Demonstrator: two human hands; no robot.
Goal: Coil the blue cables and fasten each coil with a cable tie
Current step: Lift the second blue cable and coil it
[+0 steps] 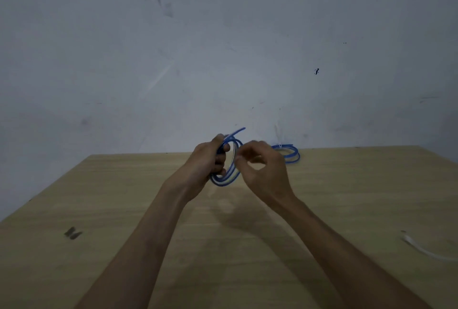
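My left hand (210, 157) grips a blue cable coil (226, 180), held upright above the wooden table (124, 197). One loose cable end sticks up past my thumb. My right hand (260, 167) is at the coil's right side with thumb and forefinger pinched together against the loops; what it pinches is too blurred to make out. A second blue coil (288, 155), fastened with a white cable tie (279, 140) that stands up from it, lies on the table by the wall at the back right.
A loose white cable tie (421, 248) lies near the table's right edge. A small dark mark (72, 233) shows on the tabletop at the left. A grey wall (223, 48) rises directly behind the table.
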